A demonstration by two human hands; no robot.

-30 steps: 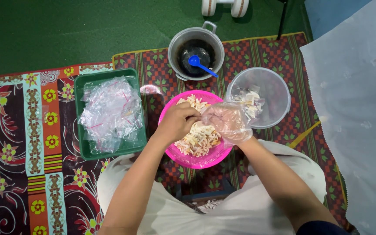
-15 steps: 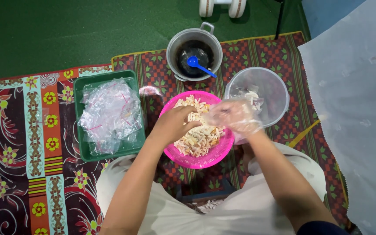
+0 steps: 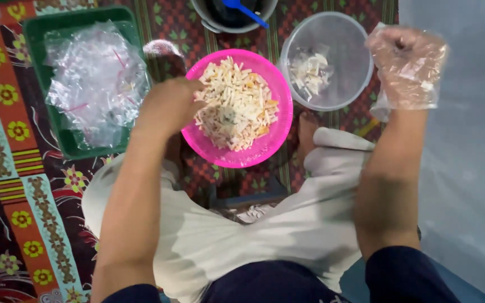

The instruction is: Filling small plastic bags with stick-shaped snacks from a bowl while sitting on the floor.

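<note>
Two bowls sit on the patterned mat [image 3: 7, 168] in front of the seated person: a pink bowl [image 3: 279, 126] at the middle, heaped with pale snack sticks [image 3: 237, 104], and a clear tub [image 3: 355, 62] just beside it toward the mat's right edge, holding only a small pile of the same sticks. Toward the left edge a green tray [image 3: 35, 33] carries a loose stack of clear plastic bags [image 3: 94, 78]. At the far edge, a grey pot [image 3: 220, 25] with a blue spoon [image 3: 245, 8]. Judging by the piles, the work is early: most sticks remain in the pink bowl, little has gone across, and the bags look unfilled. Left hand [image 3: 166, 106] rests at the pink bowl's left rim, fingers curled toward the sticks; blurred, so I cannot tell whether they pinch any. Right hand [image 3: 408, 64], inside a thin clear glove, is raised past the tub's right side, fingers drawn together in a loose fist; nothing visible in it.
</note>
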